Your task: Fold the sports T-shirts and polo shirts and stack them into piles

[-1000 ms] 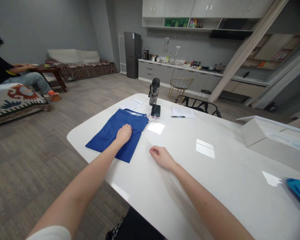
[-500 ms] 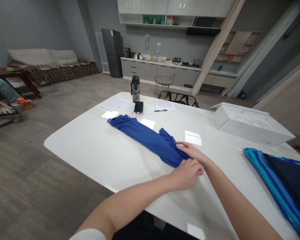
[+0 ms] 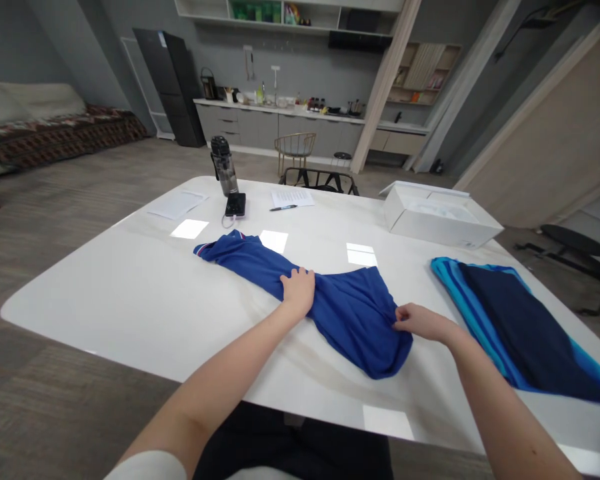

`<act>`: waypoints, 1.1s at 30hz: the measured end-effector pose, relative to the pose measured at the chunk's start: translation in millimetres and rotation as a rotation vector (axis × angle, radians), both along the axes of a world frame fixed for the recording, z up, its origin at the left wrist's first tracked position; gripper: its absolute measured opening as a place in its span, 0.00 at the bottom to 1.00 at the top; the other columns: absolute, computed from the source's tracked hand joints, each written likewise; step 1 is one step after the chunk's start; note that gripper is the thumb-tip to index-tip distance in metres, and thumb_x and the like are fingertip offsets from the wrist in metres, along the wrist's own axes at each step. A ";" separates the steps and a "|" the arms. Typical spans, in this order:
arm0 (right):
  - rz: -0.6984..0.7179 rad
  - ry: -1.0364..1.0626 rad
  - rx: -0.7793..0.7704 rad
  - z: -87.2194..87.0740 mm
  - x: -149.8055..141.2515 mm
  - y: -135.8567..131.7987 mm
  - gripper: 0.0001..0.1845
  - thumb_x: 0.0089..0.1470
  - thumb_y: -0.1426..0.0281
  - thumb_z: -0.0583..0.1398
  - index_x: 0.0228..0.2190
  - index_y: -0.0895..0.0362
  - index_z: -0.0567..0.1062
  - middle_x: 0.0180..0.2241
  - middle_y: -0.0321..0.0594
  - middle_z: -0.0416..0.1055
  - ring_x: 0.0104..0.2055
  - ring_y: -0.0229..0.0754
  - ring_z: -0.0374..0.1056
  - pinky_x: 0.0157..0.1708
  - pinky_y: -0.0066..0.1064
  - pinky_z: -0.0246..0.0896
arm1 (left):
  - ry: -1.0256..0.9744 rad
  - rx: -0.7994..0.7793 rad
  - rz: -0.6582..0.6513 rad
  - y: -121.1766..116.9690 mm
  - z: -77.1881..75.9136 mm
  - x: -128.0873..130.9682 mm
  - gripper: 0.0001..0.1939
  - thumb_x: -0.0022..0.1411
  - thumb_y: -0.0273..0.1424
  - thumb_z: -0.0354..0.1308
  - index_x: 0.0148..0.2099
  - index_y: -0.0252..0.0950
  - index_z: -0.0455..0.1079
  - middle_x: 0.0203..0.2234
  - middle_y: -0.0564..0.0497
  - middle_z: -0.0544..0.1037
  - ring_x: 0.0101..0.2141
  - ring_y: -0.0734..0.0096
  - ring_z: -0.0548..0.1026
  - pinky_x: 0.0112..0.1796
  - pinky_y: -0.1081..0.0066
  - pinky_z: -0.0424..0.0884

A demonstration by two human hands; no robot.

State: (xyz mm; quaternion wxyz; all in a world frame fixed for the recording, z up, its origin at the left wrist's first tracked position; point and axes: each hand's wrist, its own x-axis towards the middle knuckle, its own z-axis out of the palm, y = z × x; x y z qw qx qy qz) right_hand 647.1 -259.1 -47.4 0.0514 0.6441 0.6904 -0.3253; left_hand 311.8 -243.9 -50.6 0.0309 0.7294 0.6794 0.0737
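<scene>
A blue shirt (image 3: 360,313) lies stretched and rumpled across the white table (image 3: 130,300). Its red-and-white striped trim shows at the far left end, and the near right part spreads wider. My left hand (image 3: 299,291) rests palm down on the middle of the shirt, fingers slightly apart. At the shirt's right edge, my right hand (image 3: 420,321) pinches the cloth between thumb and fingers. Right of that hand lies a folded stack of clothes (image 3: 520,327) in dark navy and bright blue.
An open white box (image 3: 430,223) stands at the back right. Toward the far edge are a dark bottle (image 3: 225,170), a phone (image 3: 235,205) with a cable, papers (image 3: 177,205) and a pen (image 3: 283,208). Chairs (image 3: 320,179) stand behind the table.
The shirt went from neatly folded at left to drawn out lengthwise, then spread wider at its right end. My left hand moved back onto its middle; my view turned right.
</scene>
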 end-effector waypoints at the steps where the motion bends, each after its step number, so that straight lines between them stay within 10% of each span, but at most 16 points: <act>1: 0.020 -0.007 -0.022 1.1 -2.4 -1.3 0.10 0.46 0.65 0.65 0.20 0.54 0.70 0.20 0.34 0.68 0.24 0.40 0.64 0.26 0.30 0.53 | -0.006 -0.003 -0.035 2.3 -4.7 1.6 0.13 0.72 0.28 0.47 0.50 0.35 0.72 0.47 0.38 0.76 0.48 0.49 0.72 0.47 0.47 0.69; 8: -0.089 -0.061 0.487 13.1 -35.6 25.1 0.14 0.53 0.56 0.64 0.33 0.54 0.76 0.32 0.43 0.75 0.30 0.45 0.70 0.28 0.32 0.59 | -0.336 0.046 -0.588 6.8 -25.4 37.9 0.14 0.76 0.33 0.45 0.51 0.39 0.72 0.45 0.48 0.79 0.48 0.63 0.75 0.53 0.65 0.68; 13: -0.076 0.273 0.425 2.4 -58.1 56.6 0.10 0.58 0.63 0.61 0.38 0.56 0.78 0.36 0.41 0.78 0.34 0.42 0.72 0.38 0.32 0.66 | -0.615 -0.032 -0.832 -8.6 -22.0 49.8 0.15 0.74 0.34 0.48 0.53 0.41 0.75 0.50 0.52 0.80 0.53 0.69 0.75 0.58 0.73 0.66; 17: 0.041 0.467 0.174 -9.1 -82.5 59.9 0.19 0.59 0.61 0.62 0.49 0.58 0.75 0.34 0.38 0.78 0.25 0.37 0.69 0.32 0.31 0.65 | -0.716 -0.234 -0.742 -16.7 -13.3 16.0 0.12 0.69 0.35 0.53 0.42 0.41 0.78 0.37 0.53 0.83 0.39 0.67 0.80 0.46 0.69 0.73; 20: 0.151 0.573 -0.015 -12.3 -115.1 52.3 0.32 0.55 0.56 0.66 0.57 0.58 0.71 0.25 0.31 0.72 0.21 0.36 0.64 0.27 0.28 0.61 | -0.658 -0.269 -0.360 -3.8 -6.2 -13.2 0.22 0.70 0.46 0.48 0.34 0.38 0.75 0.26 0.50 0.79 0.30 0.65 0.78 0.36 0.68 0.72; 23: 0.198 0.666 -0.089 -12.9 -150.6 45.6 0.37 0.51 0.56 0.68 0.59 0.57 0.71 0.23 0.28 0.69 0.23 0.36 0.62 0.26 0.27 0.57 | -0.482 -0.067 0.060 20.5 -3.3 -28.0 0.27 0.63 0.57 0.52 0.42 0.37 0.73 0.36 0.43 0.81 0.39 0.53 0.79 0.39 0.60 0.72; 27: 0.233 0.740 -0.244 -15.7 -174.2 51.9 0.23 0.55 0.64 0.64 0.51 0.57 0.77 0.23 0.30 0.67 0.23 0.34 0.58 0.25 0.26 0.54 | -0.532 -0.027 0.078 51.3 -10.9 -34.3 0.19 0.62 0.46 0.59 0.44 0.35 0.72 0.45 0.37 0.79 0.46 0.46 0.77 0.47 0.55 0.71; 33: -0.099 0.501 0.378 -23.6 -157.6 98.9 0.22 0.53 0.76 0.62 0.51 0.59 0.75 0.38 0.40 0.72 0.32 0.37 0.66 0.37 0.28 0.63 | -1.636 -0.292 -0.015 71.7 -20.8 -34.7 0.15 0.63 0.39 0.60 0.49 0.38 0.74 0.41 0.46 0.81 0.39 0.63 0.78 0.44 0.63 0.73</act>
